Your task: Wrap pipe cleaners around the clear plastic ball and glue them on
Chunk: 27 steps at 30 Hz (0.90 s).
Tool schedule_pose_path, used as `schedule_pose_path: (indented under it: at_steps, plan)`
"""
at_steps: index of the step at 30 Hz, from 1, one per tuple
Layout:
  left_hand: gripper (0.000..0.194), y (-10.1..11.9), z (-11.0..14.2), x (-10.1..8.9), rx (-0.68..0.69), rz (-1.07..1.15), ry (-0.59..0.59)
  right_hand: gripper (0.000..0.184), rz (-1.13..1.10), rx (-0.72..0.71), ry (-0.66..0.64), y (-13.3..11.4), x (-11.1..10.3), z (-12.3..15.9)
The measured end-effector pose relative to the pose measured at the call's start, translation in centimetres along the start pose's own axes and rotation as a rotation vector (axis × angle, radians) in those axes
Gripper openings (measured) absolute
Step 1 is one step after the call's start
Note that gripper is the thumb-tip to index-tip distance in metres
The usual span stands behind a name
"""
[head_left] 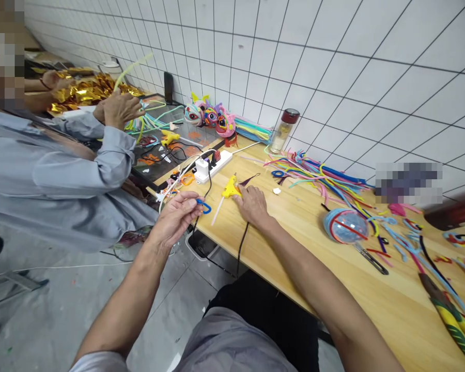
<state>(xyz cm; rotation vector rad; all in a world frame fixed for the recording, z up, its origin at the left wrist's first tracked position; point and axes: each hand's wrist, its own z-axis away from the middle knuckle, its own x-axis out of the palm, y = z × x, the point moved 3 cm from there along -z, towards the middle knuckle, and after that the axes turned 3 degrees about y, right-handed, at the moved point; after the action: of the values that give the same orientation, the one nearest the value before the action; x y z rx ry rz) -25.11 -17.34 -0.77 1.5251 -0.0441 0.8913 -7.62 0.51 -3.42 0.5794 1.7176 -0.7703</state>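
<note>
Pinched between the thumb and fingers of my left hand [177, 219] is a blue pipe cleaner [204, 206] bent into a small loop, held just past the table's front edge. My right hand [252, 204] is closed round the handle end of a yellow hot glue gun [230, 188], which lies low over the tabletop. A pale glue stick [217, 211] sticks out of the gun's back, and its nozzle points away from me. Part of the handle is hidden under my fingers. Beside the gun lies a dark red tassel [250, 179].
A white power strip [214, 166] with cables sits beyond my left hand. Pipe cleaners [321, 175], a glass bottle [284, 132], a wrapped clear ball [344, 226], a utility knife [372, 259] and pliers [445, 315] lie rightward. At left, a co-worker's grey sleeve [114, 155] reaches over the neighbouring table.
</note>
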Motion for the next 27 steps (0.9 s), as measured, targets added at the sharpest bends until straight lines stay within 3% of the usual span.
schedule_pose_path:
  at_steps: [6, 13, 19, 23, 27]
  plan:
    - [0.043, -0.9, 0.9, 0.3, -0.051, 0.002, -0.001, 0.043, 0.03, 0.06, 0.064, 3.5, -1.7, -4.0]
    - [0.037, -2.0, 2.4, 0.7, -0.113, -0.023, 0.001, 0.032, 0.063, 0.025, 0.041, 4.9, -0.9, -7.5]
    - [0.039, -2.5, 2.5, 0.9, -0.153, -0.046, 0.007, 0.041, 0.087, 0.23, 0.146, 7.9, -4.4, -10.4]
    - [0.04, -2.4, 2.1, 1.1, -0.167, -0.04, 0.032, 0.039, 0.034, 0.17, 0.121, 6.2, -5.0, -8.0]
    - [0.04, -2.2, 1.6, 1.4, -0.16, -0.051, 0.015, 0.041, -0.108, -0.065, -0.135, 1.8, -2.1, -1.8]
